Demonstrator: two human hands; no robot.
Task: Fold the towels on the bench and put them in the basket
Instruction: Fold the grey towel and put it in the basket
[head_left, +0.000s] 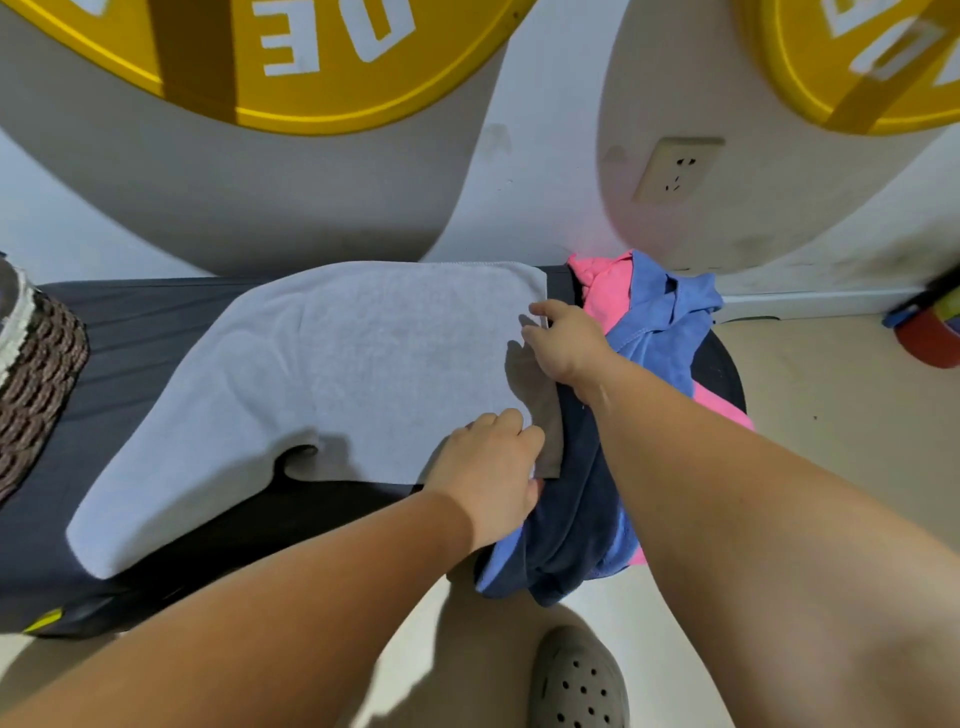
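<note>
Head view: the left hand grips the corner of the grey towel at 5 o'clock. The right hand pinches its edge at 3 o'clock. The grey towel lies on the bench, with the basket at 9 o'clock.

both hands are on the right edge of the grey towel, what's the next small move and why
Probably lift that edge and carry it leftward, folding the grey towel in half. It lies spread on the bench, with the left hand gripping its near right corner and the right hand its far right corner.
</note>
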